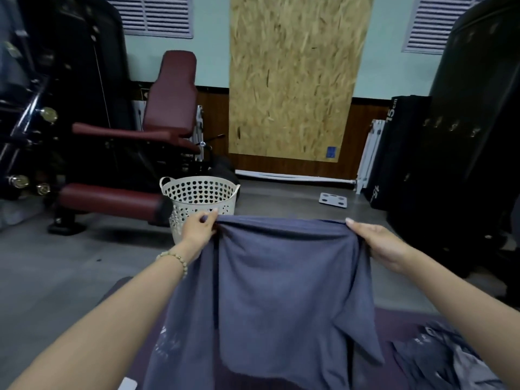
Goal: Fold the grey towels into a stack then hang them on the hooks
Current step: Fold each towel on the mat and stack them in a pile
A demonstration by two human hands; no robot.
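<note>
The towel [275,291] runs off the bottom edge, its lower hem unseen; it covers the right hand [378,243] below the thumb; with the left hand [198,228] it hides the basket [197,192]'s near side; a heap of towels [450,358] is cut off at the lower right; a white object [128,384] is too cropped to identify; the hooks [453,126] are dim and blurred.

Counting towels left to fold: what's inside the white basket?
In the white basket only its holed inner wall shows, no towel above the rim. Its bottom is hidden behind its near wall.
</note>
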